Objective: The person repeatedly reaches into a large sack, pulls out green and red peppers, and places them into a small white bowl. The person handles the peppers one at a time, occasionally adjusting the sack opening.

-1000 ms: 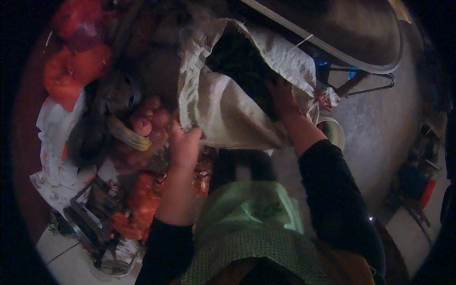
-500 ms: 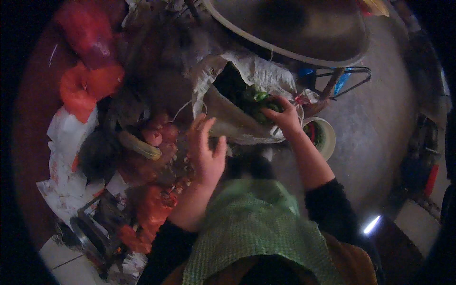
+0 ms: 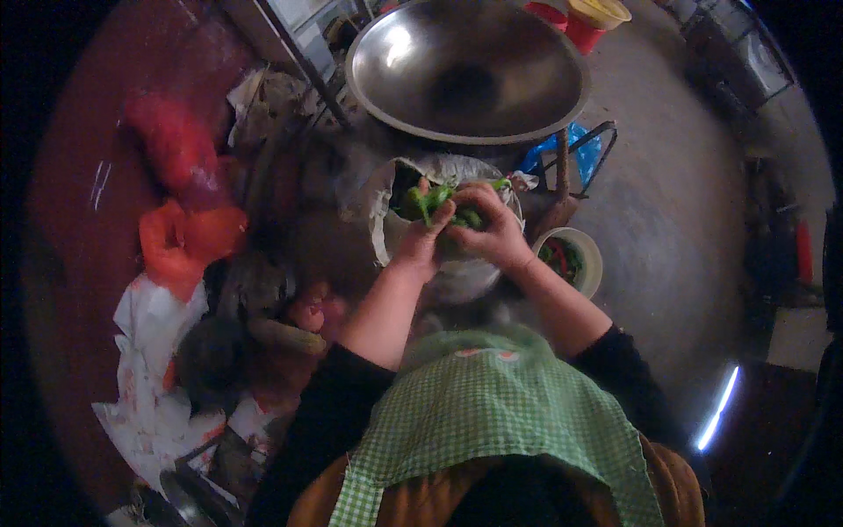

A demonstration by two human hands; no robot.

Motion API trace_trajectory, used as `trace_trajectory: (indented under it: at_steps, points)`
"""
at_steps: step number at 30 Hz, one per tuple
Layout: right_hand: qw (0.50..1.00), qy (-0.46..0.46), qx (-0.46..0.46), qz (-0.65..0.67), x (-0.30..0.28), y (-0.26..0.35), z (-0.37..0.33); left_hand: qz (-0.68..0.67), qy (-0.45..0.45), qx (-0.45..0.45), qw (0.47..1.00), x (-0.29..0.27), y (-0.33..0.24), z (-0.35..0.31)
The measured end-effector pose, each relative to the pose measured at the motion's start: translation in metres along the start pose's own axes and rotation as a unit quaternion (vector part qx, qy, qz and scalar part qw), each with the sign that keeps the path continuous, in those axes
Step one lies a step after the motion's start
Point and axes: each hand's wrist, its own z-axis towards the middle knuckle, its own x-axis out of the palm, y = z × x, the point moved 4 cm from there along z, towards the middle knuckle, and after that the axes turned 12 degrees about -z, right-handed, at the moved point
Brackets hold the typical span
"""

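Several green peppers (image 3: 427, 204) are held by curled fingers of left hand (image 3: 420, 248) and right hand (image 3: 497, 232) over a woven sack (image 3: 381, 225) (mouth open).

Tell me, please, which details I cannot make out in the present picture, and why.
Head view, hidden: the number of green vegetables; the left hand and right hand partly cover them.
Head view, dark: what lies deep in the pale sack, partly behind both hands.
Head view, blurred: the contents of the red bag.
Head view, cut off: the yellow basin, by the top edge.
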Motion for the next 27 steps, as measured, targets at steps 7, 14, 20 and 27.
trace_trajectory:
  at_steps: [7, 14, 20, 27]
  points:
    - [0.963, 0.074, -0.170, -0.195, 0.013, 0.102, -0.010, -0.117, 0.208, 0.015, 0.971, 0.031, -0.052, -0.039]
    - [0.967, 0.089, -0.174, -0.163, -0.002, 0.128, -0.022, -0.120, 0.165, 0.066, 0.977, 0.041, -0.056, -0.053]
    - [0.960, 0.077, -0.233, -0.137, -0.017, 0.132, -0.031, -0.257, 0.143, 0.017, 0.956, 0.043, -0.038, -0.067]
    - [0.898, 0.081, -0.306, -0.306, -0.044, 0.133, -0.056, -0.231, 0.124, 0.000, 0.965, 0.069, -0.026, -0.087]
